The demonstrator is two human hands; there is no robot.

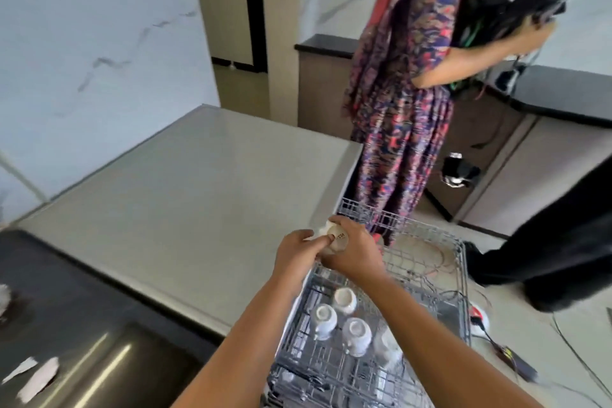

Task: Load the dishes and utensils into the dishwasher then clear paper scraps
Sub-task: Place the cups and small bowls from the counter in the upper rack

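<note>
A pulled-out wire dishwasher rack fills the lower middle. Several white cups stand upside down in its near part. Over the rack's far left corner I hold another white cup, tipped so its base faces me. My right hand wraps around the cup from the right. My left hand touches it from the left with fingers on its side. White paper scraps lie at the bottom left by the dark sink.
A grey countertop spreads to the left of the rack. A person in a patterned dress stands just beyond the rack. Someone's dark sleeve reaches in at right. Cables and a power strip lie on the floor.
</note>
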